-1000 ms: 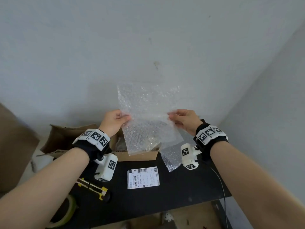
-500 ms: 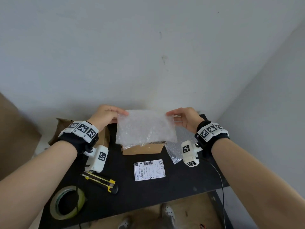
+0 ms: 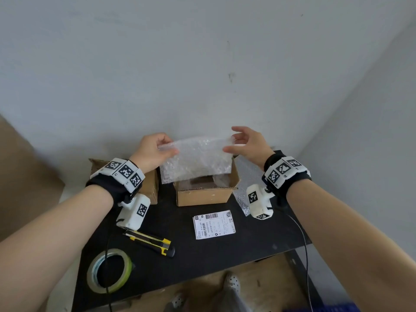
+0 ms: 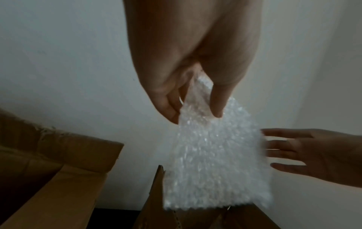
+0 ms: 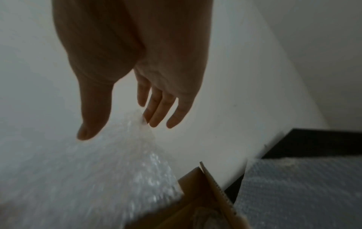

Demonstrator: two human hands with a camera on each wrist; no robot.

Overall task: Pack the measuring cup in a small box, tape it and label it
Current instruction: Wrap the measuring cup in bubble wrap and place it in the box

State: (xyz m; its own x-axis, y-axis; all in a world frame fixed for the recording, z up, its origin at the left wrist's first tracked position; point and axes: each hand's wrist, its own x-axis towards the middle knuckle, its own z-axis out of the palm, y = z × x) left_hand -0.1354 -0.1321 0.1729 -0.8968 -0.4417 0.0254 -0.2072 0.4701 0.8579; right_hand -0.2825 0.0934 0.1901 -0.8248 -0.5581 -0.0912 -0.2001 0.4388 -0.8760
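Landmark: small box (image 3: 203,194), open-topped, on the black table (image 3: 225,251); I place everything rel. to it.
Far left: tape roll (image 3: 109,270) flat near table's front-left corner, well apart from the box.
Left of box: second cardboard box (image 3: 150,188), flaps open, just beside it.
Front-left: yellow/black utility knife (image 3: 149,243) lying flat, apart from the box.
My L hand (image 3: 151,153): above box's left side, thumb + fingers pinching the left edge of the bubble wrap sheet (image 3: 198,159). Wrist cam confirms the pinch.
Wrap: hangs over the box opening, lower edge dipping to the box rim.
Measuring cup: can't make it out; something dark inside the box (image 3: 201,182), too hidden by wrap to ID.
Front of box: shipping label (image 3: 214,224) flat on table, near, not touching.
My R hand (image 3: 247,145): above box's right side, fingers spread + straight, tips at wrap's right edge; no grip visible.
Right of box: more bubble wrap (image 3: 244,176) lying on table just beside it.
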